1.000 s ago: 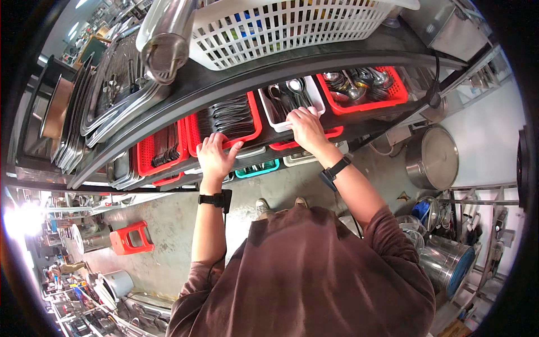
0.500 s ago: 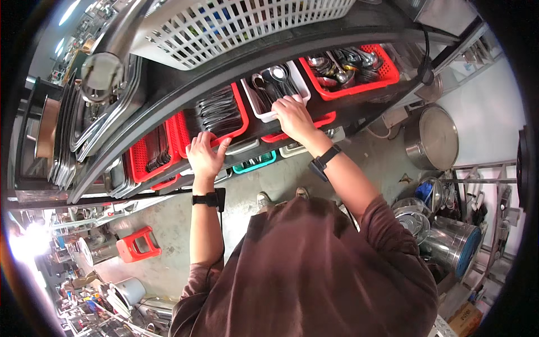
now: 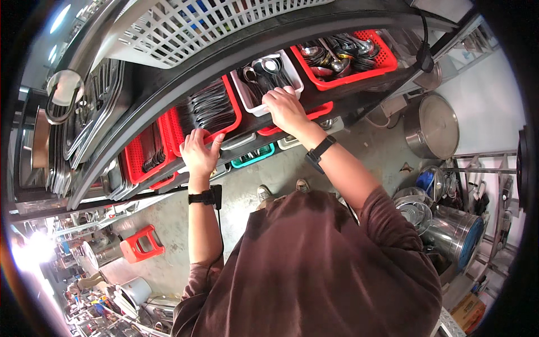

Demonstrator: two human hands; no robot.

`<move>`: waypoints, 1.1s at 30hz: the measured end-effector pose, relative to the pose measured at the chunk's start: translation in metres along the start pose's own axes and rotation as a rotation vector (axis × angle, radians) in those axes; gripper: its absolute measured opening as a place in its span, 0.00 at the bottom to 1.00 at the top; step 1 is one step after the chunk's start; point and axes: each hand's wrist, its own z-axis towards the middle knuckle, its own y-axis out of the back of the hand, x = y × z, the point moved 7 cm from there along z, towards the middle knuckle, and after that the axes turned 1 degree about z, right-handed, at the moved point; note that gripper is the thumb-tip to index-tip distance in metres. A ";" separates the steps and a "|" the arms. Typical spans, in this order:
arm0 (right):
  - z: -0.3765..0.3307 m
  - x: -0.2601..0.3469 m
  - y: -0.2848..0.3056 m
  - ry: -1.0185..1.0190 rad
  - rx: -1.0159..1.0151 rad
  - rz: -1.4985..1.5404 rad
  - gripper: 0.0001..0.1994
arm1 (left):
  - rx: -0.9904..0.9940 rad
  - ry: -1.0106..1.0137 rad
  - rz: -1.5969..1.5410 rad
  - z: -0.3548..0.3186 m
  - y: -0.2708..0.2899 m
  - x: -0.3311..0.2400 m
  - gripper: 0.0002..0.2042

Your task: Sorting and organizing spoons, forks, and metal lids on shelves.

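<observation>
My left hand grips the front rim of a red basket that holds dark metal cutlery on a black shelf. My right hand rests on the front edge of a white tub with spoons and ladles in it, fingers curled over the rim. Both wrists wear dark bands. A second red basket of cutlery stands to the left, and a third red basket with ladles to the right.
A white lattice crate sits on the shelf above. Steel trays stack at the left. A teal tray lies on the lower shelf. On the floor stand a red stool, a large steel pot and several steel pots.
The view has tilted and the shelf has shifted in the picture. Both hands have stayed on the basket rims, the right one now further over the white tub's edge.
</observation>
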 end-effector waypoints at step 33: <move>-0.056 -0.046 0.157 -0.131 -0.449 -0.303 0.21 | 0.002 -0.014 0.008 -0.002 -0.004 0.005 0.25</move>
